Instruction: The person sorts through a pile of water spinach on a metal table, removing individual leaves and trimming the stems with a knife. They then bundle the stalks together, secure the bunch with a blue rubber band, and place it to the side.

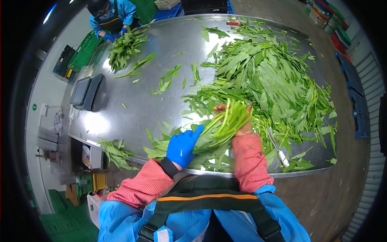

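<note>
A bunch of leafy greens that looks like water spinach [223, 128] is held over the near edge of the metal table, its pale cut stems up and to the right. My left hand [181, 148], in a blue glove, is closed around the leafy side. Bare, my right hand [244, 128] wraps the stem end from behind, and the stems hide most of its fingers. Right of that hand lies a knife [283, 158] with a white handle, its curved blade among cut stems. A large heap of the same greens [262, 76] covers the table's right side.
Across the metal table [133, 109], a co-worker [111, 16] in blue gloves handles another bunch [124, 48]. A dark scale-like device [86, 92] stands at the left edge. Loose sprigs [167, 80] are scattered mid-table. A red-handled tool [234, 23] lies at the far edge.
</note>
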Tool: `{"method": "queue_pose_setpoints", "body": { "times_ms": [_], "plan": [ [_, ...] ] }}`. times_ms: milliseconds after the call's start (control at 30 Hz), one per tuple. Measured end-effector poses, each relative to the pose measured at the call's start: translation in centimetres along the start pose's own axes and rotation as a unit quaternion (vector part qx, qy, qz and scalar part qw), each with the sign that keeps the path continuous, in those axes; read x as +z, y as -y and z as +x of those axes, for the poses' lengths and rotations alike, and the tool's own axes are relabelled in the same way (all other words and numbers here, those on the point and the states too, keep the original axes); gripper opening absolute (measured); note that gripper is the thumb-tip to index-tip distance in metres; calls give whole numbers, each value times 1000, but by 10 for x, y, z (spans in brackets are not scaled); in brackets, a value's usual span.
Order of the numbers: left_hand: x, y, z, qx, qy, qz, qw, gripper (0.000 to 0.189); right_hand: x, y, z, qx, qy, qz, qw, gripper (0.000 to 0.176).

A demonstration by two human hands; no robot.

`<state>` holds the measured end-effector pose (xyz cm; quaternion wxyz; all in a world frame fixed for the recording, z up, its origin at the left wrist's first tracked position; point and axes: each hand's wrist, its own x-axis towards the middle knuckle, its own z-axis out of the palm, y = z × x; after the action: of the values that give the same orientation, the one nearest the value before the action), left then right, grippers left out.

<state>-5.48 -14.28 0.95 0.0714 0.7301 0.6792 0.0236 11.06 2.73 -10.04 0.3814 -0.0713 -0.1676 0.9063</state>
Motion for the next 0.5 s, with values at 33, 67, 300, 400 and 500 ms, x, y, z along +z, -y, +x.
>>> {"method": "queue_pose_setpoints", "body": {
  "times_ms": [33,67,300,400,500],
  "plan": [
    [6,5,1,-7,-8,-54,998,78,8,2,0,-9,9,-7,1000,99],
    [15,10,2,-26,4,-111,993,86,15,5,1,-19,19,-14,1000,102],
    [44,28,0,36,44,-190,980,85,63,23,-2,20,70,-239,968,96],
    [34,22,0,54,42,-195,978,85,102,28,0,52,36,-361,931,67],
    [9,23,1,69,-21,-251,965,88,151,44,0,39,51,-429,901,61]
  ]
}}
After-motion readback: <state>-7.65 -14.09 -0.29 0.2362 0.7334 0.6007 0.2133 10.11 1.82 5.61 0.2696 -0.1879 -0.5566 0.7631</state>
